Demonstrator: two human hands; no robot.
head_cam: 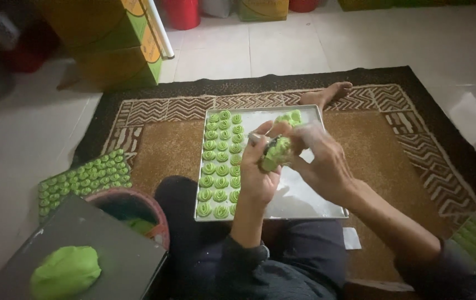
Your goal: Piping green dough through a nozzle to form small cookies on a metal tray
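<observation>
Green dough fills the piping bag, which both hands hold above the metal tray. The left hand has its grip closed around the lower part of the bag, next to the metal nozzle; the right hand has its grip wrapped on the clear upper part, squeezing or twisting it, I judge. The step in hand looks like piping swirls; a further swirl would call for the nozzle to drop over bare tray, just right of the filled columns.

On the tray's left side stand three neat columns of green swirls, and a few more sit at its far edge. Left of the tray, a second tray is packed with swirls. Nearer than that, a reddish bowl holds some green dough, and a dark board carries a green dough lump.
</observation>
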